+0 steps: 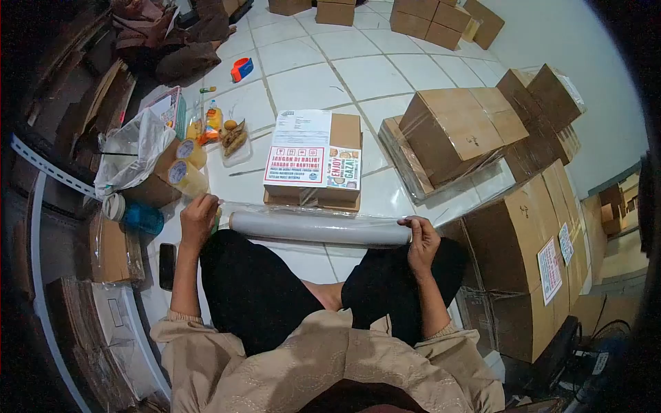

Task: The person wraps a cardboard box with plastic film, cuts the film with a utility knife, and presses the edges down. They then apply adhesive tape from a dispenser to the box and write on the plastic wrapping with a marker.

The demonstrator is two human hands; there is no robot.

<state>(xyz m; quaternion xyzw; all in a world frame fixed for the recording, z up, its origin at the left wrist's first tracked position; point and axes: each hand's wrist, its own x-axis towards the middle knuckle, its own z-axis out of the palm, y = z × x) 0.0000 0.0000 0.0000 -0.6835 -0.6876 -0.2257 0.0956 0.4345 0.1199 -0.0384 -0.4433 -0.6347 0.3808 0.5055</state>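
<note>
A long roll of clear plastic wrap [320,228] lies across the floor in front of my crossed legs. My left hand [198,219] pinches the loose film near the roll's left end. At the other end my right hand [421,244] grips the film's edge between thumb and fingers. The film is stretched between both hands, along the far side of the roll. Just beyond it sits a cardboard box [346,129] with a printed paper and red-lettered label [295,165] on top, plus a colourful sticker [343,168].
Tape rolls [187,179], a blue bottle [141,215] and a phone [167,266] are on my left. Further off lie a snack tray [236,146] and an orange-and-blue tape dispenser [242,69]. Large cartons [458,127] stand on the right, one big labelled carton [513,234] beside my knee.
</note>
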